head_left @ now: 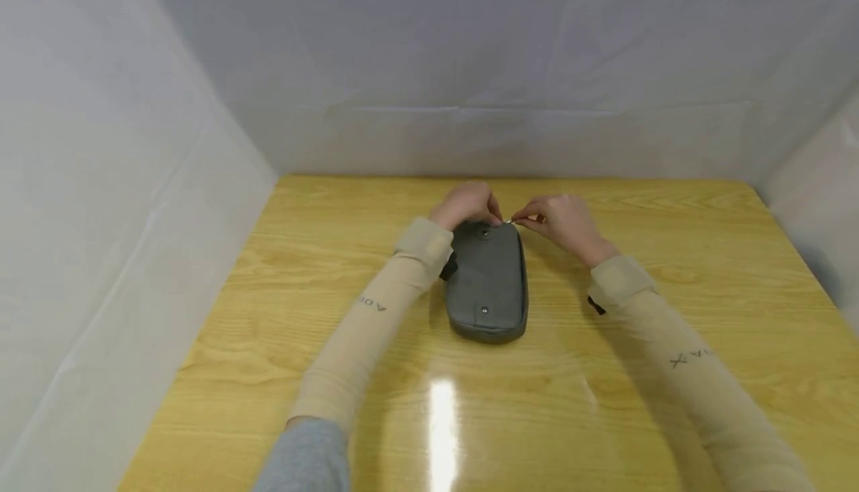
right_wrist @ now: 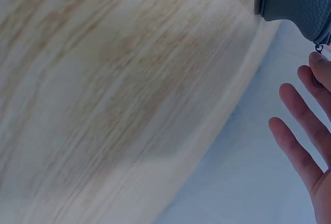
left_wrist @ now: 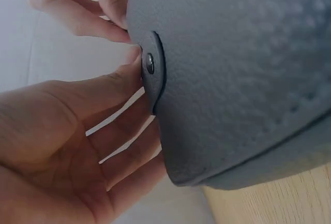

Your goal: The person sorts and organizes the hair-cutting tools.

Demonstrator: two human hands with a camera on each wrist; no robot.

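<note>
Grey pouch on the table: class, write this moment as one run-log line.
pouch: grey pouch flat on wooden table | left hand: holds far end | right hand: fingers pinch zipper pull | zip state: unclear

The pouch (head_left: pixel 487 283) is dark grey with a pebbled grain, a line of stitching and two small silver studs. The table (head_left: pixel 671 253) is yellow wood with brown grain streaks. The sleeves (head_left: pixel 376 320) are beige with small grey lettering. The walls (head_left: pixel 470 52) are plain white.
</note>
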